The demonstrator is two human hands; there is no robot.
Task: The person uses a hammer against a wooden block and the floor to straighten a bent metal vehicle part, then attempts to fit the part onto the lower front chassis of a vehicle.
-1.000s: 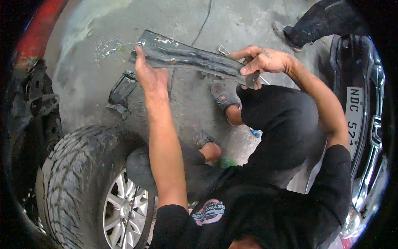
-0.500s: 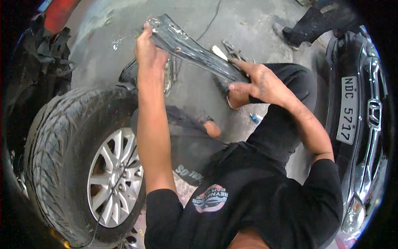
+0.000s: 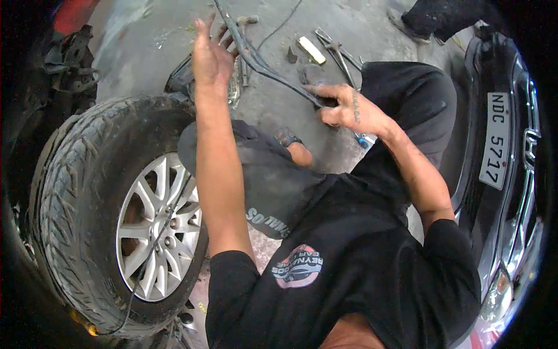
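Fastened to nothing visible, the strip (image 3: 251, 57) is clamped in the right grip (image 3: 350, 110); the left grip (image 3: 213, 63), fingers apart, is beside it, contact unclear.

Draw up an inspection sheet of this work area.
Surface: stained grey concrete floor.
Job's things: long, dark, metal-looking strip, seen nearly edge-on.
Clutter: white rectangular block and long grey metal tools on the floor.
Left hand: open beside the strip; contact unclear.
Right hand: gripping the strip's near end.
Cables: thin dark cable on the floor; thin black cord across the silver spoked wheel.
Surroundings: treaded black rubber tyre, left; black-and-chrome car front, right; another person's dark-trousered leg, upper right.
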